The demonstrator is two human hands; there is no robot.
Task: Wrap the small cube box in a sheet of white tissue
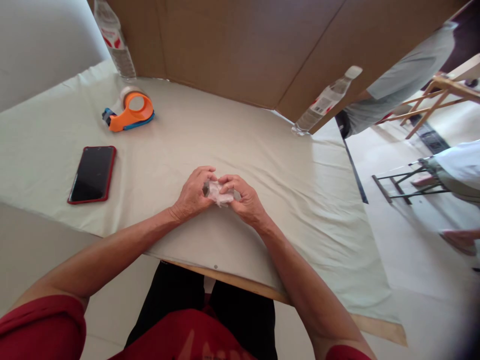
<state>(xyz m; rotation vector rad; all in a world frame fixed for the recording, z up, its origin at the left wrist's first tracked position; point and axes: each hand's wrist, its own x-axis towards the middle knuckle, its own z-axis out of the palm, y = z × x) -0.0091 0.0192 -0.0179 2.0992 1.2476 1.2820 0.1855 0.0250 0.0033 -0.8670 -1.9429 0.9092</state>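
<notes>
Table (pixel 225 137), pale-covered. Near its middle edge, left hand (pixel 192 195) and right hand (pixel 247 201) face each other, fingers curled partway, both pinching a wrap (pixel 223 195) between them. Light, even pressure probably suits it best (thin stuff, likely easily torn). Wrap looks whitish, crumpled, ragged at the near side.

The small crumpled whitish bundle (pixel 222 194) looks thin and filmy, roughly creased. Matt, wrinkled pale green cloth (pixel 322 200) covers the worktop (pixel 380 329), whose near edge is bare wood. At left, the orange-and-blue tape dispenser (pixel 129 119) is smooth plastic; the black rectangular red-edged phone (pixel 92 175) looks glossy. Far off stands a matt brown cardboard panel (pixel 232 50).
</notes>
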